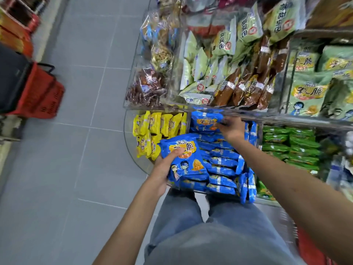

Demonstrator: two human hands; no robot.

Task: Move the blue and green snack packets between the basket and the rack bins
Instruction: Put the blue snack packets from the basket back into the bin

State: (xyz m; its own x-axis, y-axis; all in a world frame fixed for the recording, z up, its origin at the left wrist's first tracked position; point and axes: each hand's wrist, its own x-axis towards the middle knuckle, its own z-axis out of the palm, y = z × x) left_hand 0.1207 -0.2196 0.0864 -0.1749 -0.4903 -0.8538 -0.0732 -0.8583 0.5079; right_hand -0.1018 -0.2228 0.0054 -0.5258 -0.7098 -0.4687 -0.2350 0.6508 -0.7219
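My left hand [165, 169] grips a stack of blue snack packets [184, 158], thumb across the top one, just over the front left of the blue bin [225, 163]. Farther back in that bin, my right hand [230, 127] pinches another blue packet [205, 121] under the edge of the clear shelf above. Several blue packets stand in rows in the bin. Green packets [290, 144] fill the bin to the right. A red basket [41, 94] stands on the floor at the far left, well away from both hands.
Yellow packets [158, 131] fill the curved bin left of the blue one. A clear acrylic shelf [210, 109] above holds pale green, brown and mixed snack bags. Grey tiled floor [86, 131] stretches left. Another red object [313, 249] shows at the lower right.
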